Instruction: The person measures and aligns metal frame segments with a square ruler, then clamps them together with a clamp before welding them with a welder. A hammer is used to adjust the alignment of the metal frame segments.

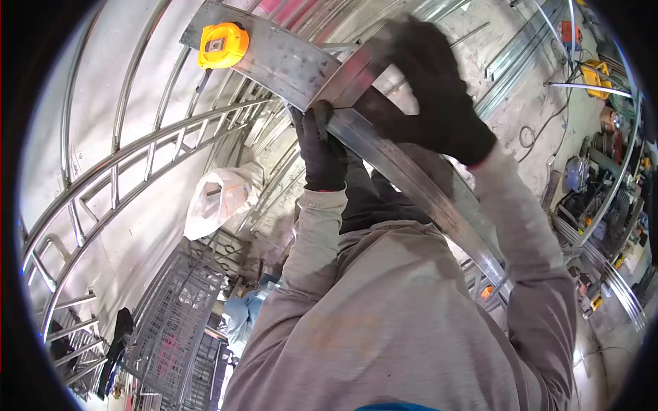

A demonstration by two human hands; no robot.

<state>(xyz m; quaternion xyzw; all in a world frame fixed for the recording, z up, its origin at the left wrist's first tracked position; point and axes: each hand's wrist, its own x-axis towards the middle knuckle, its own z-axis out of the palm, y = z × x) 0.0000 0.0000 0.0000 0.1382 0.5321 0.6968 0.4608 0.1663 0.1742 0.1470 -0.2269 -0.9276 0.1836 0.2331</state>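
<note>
A long metal beam (418,185) slants from the upper middle down to the right. Its upper end meets a wide flat metal bar (284,65) at a corner. My left hand (321,147), in a black glove, has its fingers pressed against the metal at that corner. My right hand (439,89), also gloved in black, is beside a short angled metal piece (353,74); its thumb and fingers are spread and smeared by motion, and its fingertips are unclear. On the flat bar lies a yellow tape measure (223,45).
Curved metal railings (113,164) stand at the left, near a white bag (223,198). Wire mesh panels (175,308) are at the lower left. Long metal profiles (524,58) lie at the upper right, with cables, a yellow tool (595,77) and clutter beyond.
</note>
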